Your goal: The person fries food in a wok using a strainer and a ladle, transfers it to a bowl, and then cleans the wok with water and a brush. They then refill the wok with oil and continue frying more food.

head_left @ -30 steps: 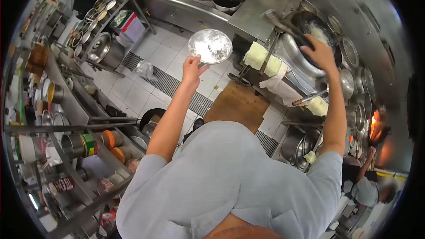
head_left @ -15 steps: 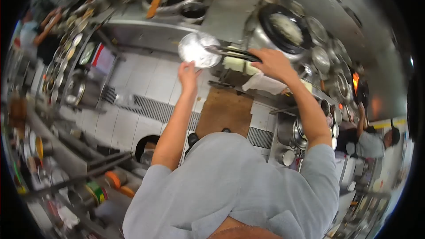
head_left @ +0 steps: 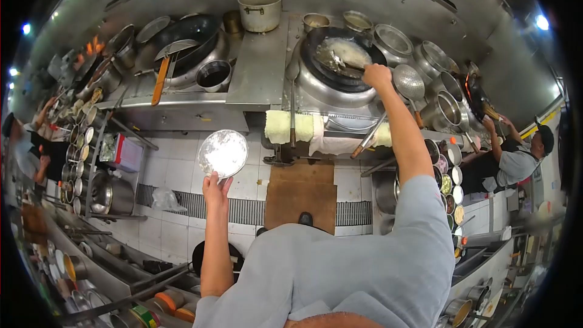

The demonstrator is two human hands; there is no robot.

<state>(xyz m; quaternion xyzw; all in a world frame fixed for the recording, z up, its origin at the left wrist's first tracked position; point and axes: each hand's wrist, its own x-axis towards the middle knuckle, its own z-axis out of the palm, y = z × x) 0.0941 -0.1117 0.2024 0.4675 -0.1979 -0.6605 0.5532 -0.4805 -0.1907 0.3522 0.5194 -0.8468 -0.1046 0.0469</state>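
My left hand (head_left: 215,191) grips the lower rim of a shiny metal bowl (head_left: 223,153), held out over the tiled floor. White residue seems to cling inside the bowl, though glare hides part of it. Over the black wok (head_left: 316,54) on the right burner, my right hand (head_left: 377,76) is closed round dark tongs (head_left: 353,67), whose tips reach into the wok. Pale food in cloudy liquid (head_left: 346,51) lies in the wok. A perforated strainer (head_left: 409,81) rests just right of my right hand.
A second wok (head_left: 203,30) with an orange-handled tool (head_left: 160,82) stands left. A tall pot (head_left: 260,11) sits between the burners. Folded towels (head_left: 288,126) hang at the stove's front edge. Co-workers (head_left: 519,161) stand at far right and far left, one near flames.
The tongs have moved from the metal bowl into the right wok with my right hand. My left hand has drawn the bowl away to the left. The camera view has turned.
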